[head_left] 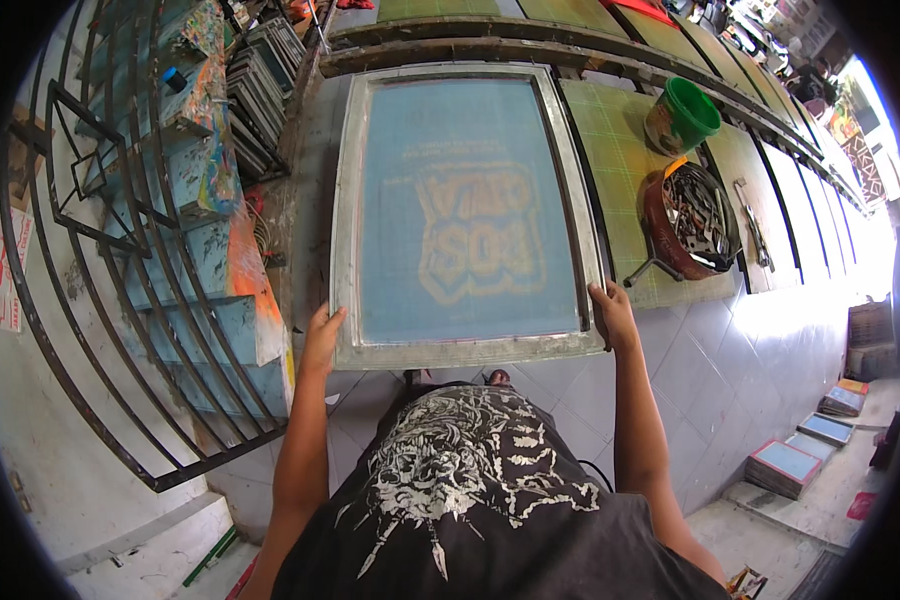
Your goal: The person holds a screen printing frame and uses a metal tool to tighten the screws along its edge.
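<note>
I hold a large screen-printing frame (370, 355) with a pale metal border and light blue mesh (470, 120), which carries a faint outlined design. My left hand (322, 338) is closed on the left side of the frame near its lower corner. My right hand (613, 315) grips the right side, a little higher up. The frame lies roughly level in front of my body, its far end reaching toward dark rails (420, 35). Whether that end rests on anything, I cannot tell.
A green bucket (682, 115) and a reddish round container of metal parts (688, 220) stand on yellow-green boards (610, 150) at right. At left are metal railings (225, 405), paint-stained steps (255, 335) and stacked frames (260, 95). More frames (785, 465) lie low at right, beside the tiled floor (710, 370).
</note>
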The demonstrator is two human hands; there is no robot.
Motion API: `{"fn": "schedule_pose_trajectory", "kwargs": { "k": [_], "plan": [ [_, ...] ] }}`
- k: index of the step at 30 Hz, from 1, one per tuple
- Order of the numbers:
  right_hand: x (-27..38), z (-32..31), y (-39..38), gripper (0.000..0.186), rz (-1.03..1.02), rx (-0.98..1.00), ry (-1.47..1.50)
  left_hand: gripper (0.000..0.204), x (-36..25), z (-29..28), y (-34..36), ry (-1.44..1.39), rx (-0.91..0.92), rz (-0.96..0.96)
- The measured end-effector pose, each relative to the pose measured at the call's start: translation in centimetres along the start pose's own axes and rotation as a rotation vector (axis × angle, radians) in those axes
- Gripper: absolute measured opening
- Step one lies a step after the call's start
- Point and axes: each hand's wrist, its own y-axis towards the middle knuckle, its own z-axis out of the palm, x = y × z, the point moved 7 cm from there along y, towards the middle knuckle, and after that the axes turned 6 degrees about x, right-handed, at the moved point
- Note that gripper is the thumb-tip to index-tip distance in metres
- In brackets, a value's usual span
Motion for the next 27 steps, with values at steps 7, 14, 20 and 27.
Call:
{"fn": "schedule_pose_trajectory", "kwargs": {
  "k": [7,14,20,27],
  "plan": [
    [-0.4,-0.3,0.3,0.021,0.004,0.039,0.041,0.027,-0.4,0.8,-0.1,-0.030,-0.002,-0.007],
    [-2.2,-1.4,1.0,0.029,0.004,0.034,0.031,0.027,-0.5,1.1,-0.1,-0.013,0.001,-0.018],
    [-2.0,-1.0,0.8,0.029,0.025,0.072,0.062,0.029,0.1,0.6,0.2,-0.045,0.003,-0.042],
    [-1.1,-0.3,0.7,0.027,0.023,0.117,0.223,0.029,0.4,0.5,0.2,-0.044,-0.014,-0.034]
  ]
}}
